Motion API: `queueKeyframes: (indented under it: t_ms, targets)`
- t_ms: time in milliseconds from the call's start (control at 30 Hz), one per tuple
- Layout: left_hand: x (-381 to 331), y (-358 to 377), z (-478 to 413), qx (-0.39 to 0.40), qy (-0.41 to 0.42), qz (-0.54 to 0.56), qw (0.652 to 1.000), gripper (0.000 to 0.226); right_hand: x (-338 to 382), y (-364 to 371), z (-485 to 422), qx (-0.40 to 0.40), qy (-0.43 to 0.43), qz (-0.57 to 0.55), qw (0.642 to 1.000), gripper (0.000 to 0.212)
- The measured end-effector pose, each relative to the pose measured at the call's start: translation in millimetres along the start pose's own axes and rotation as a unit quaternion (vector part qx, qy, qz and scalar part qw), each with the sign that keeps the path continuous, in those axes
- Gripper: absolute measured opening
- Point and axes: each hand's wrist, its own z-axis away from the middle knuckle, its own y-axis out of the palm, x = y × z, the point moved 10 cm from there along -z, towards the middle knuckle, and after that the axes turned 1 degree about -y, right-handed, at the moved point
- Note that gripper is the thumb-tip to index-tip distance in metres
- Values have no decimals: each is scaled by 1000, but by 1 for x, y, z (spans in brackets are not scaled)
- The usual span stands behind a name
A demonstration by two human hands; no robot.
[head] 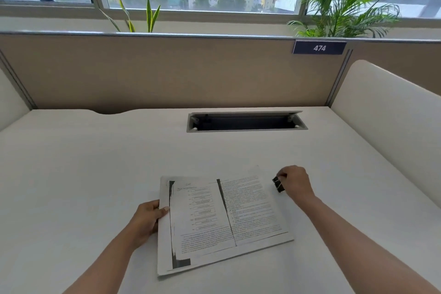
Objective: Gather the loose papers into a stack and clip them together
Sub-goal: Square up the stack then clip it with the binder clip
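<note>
Both forearms come in from the bottom edge, bare, reaching toward the stack of papers lying flat on the white counter. Using that stack as the reference: the left hand is at its left edge, thumb on top of the sheets and fingers curled under the edge, so that grip is closed on the papers. Top sheet is a photocopy with two printed pages side by side and dark copier streaks down the left margin and the middle. Edges look mostly lined up, with a bit of a lower sheet peeking out along the near and left sides. The right hand sits just beside the stack's far right corner, fingertips pinched on a small black binder clip. That clip is just off the paper's right edge, and I can't tell if it's touching the counter or lifted off it. Beyond the stack, further back on the counter, is an open cable slot, then a tan partition with a 474 number plate, and plants by the window behind it.
</note>
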Motion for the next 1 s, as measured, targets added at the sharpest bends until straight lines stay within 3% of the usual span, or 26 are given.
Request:
queueKeyframes:
  t_ms: [133, 267, 433, 533, 667, 833, 1000]
  targets:
    - [10, -19, 17, 3, 4, 5, 1000, 18, 30, 14, 36, 2, 38, -162, 986, 14]
    - [13, -27, 27, -4, 12, 9, 1000, 17, 49, 43, 63, 59, 50, -227, 971, 12]
    - [14, -29, 30, -4, 14, 7, 1000, 18, 68, 72, 81, 105, 36, -222, 969, 17]
    - [14, -28, 30, -3, 15, 9, 1000, 19, 69, 82, 84, 118, 37, -207, 970, 9]
    - [15, -28, 29, -1, 16, 14, 1000, 20, 64, 83, 83, 121, 45, -191, 973, 21]
    - [15, -28, 30, -3, 20, 18, 1000, 20, 48, 84, 79, 123, 109, -178, 970, 35]
    - [15, -28, 30, -5, 22, 18, 1000, 18, 39, 98, 80, 163, 153, -197, 955, 30]
